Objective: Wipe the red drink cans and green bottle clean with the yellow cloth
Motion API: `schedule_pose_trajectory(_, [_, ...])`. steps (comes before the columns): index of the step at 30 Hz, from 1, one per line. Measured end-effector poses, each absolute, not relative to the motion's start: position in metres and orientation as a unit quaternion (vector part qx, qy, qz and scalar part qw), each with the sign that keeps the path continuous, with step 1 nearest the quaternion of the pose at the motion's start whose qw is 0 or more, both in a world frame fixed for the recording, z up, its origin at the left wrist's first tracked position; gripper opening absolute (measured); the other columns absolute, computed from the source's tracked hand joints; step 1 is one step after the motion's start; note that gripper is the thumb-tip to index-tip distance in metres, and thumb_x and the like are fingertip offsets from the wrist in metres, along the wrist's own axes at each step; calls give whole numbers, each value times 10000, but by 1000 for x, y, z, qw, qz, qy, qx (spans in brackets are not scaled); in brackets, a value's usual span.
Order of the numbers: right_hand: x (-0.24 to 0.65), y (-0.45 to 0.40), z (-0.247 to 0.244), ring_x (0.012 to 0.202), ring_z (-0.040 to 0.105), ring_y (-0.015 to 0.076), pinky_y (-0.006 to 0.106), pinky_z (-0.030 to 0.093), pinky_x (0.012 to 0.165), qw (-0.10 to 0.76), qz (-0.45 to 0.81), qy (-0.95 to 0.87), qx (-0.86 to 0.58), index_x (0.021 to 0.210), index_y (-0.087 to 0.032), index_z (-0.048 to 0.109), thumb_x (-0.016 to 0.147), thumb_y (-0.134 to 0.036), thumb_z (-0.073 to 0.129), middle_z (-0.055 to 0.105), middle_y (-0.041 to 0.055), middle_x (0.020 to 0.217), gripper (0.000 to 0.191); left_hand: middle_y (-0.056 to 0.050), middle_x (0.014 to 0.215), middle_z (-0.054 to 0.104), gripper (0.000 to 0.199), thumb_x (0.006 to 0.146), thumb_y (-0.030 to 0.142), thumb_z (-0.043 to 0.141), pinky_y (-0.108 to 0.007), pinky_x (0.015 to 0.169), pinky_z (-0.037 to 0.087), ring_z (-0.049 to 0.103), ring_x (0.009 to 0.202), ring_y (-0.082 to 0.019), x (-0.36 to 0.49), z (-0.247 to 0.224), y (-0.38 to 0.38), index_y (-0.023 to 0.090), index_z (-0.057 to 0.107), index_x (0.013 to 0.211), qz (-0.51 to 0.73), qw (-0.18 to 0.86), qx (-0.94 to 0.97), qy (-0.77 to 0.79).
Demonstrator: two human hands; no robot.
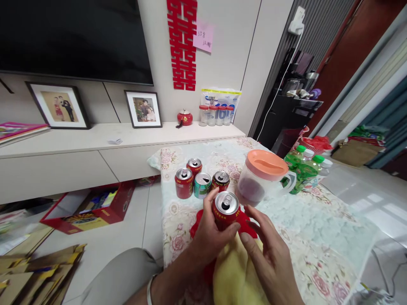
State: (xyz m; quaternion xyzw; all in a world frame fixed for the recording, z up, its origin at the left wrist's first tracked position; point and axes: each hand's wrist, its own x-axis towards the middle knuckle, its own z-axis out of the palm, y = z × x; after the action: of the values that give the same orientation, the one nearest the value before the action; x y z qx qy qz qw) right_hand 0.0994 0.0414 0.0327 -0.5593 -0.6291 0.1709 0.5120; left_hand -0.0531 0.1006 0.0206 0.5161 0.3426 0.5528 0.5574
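Note:
A red drink can [226, 205], its top opened, stands upright in my left hand [210, 233], whose fingers and thumb wrap round it. Just right of the can is my right hand [270, 250], fingers apart and holding nothing. A yellow cloth [237, 271] lies beneath my hands, over something red [248, 222] that is partly hidden. Beyond the held can stand a red can [184, 184], another red can [194, 166], a green can [202, 186] and a dark red can [220, 181].
A pitcher with an orange lid [267, 163] stands right of the cans, with green-capped bottles [302, 169] behind it. The flowered tablecloth [178, 216] covers the table. A red box [111, 212] and flattened cardboard [47, 271] lie on the floor at left.

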Motion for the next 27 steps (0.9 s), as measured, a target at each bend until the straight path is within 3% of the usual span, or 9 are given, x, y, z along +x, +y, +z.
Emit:
schedule_pose_trajectory(3, [90,50,41,1364,605,343,540,519,1115,501,211,-635,-549,1549,-247,487,904,-442,732,572,131,1551,717,-171,1578,440,949,736,206,827,-510,1224,357,466,1456,-358,-47,14,95,223,305,1529,548,520,547,361])
schedule_pose_trajectory(7, [78,62,34,1417,550,380,577,500,1124,502,198,-616,-574,1633,-212,345,824,-456,790,534,164,1581,954,-177,1504,483,987,790,245,812,-504,1155,440,554,1359,-352,-42,-1,94,230,220,1579,555,479,581,354])
schedule_pose_trajectory(13, [90,57,38,1343,624,371,487,591,1030,536,150,-595,-580,1578,-187,453,826,-474,789,623,172,1492,873,-195,1489,464,1057,790,321,866,-551,1146,448,542,1373,-368,-42,-18,98,274,161,1576,573,427,637,290])
schedule_pose_trajectory(17, [121,38,56,1247,694,341,457,598,1014,553,165,-560,-595,1504,-230,550,819,-477,811,686,140,1419,773,-191,1533,472,1056,755,449,888,-592,1138,461,527,1402,-397,-49,-19,101,291,247,1580,528,430,661,315])
schedule_pose_trajectory(20, [155,27,61,1213,709,323,446,593,1014,559,153,-529,-620,1453,-280,598,789,-473,839,705,104,1397,733,-160,1473,570,835,855,447,792,-574,1136,476,564,1374,-381,-55,-15,102,279,361,1550,454,450,687,344])
schedule_pose_trajectory(27, [260,49,28,1072,736,334,474,614,911,580,130,-404,-695,1296,-195,673,691,-584,852,752,143,1262,741,-137,1429,612,545,937,438,672,-528,1112,521,620,1323,-323,-52,-18,101,271,534,1437,426,444,693,376])
